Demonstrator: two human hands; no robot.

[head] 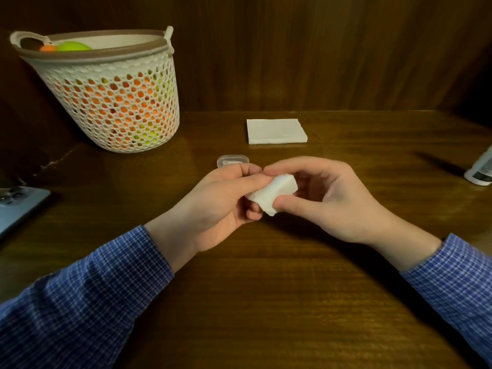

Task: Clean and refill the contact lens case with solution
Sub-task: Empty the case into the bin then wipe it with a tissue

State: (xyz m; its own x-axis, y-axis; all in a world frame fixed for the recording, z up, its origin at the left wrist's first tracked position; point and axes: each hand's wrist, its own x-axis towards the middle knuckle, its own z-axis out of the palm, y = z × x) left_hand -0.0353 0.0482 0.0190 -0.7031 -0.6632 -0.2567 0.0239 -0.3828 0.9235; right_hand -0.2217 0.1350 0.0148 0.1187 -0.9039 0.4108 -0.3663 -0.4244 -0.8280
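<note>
A clear contact lens case (232,160) lies on the wooden counter (266,302), just behind the left hand (226,198). Both hands meet in front of that case, left fingers (250,182) and right hand (327,198) pinching one crumpled white tissue (274,193). Behind the case sits a folded napkin stack (276,131), a mesh basket (111,102) far left, a solution bottle (480,169) far right.

We can read no text, brand or number anywhere on the desk. The only lettering we find is a dark printed panel on the white bottle (480,170) at the far right edge, and it is too blurred and too small for us to make out a single word.
</note>
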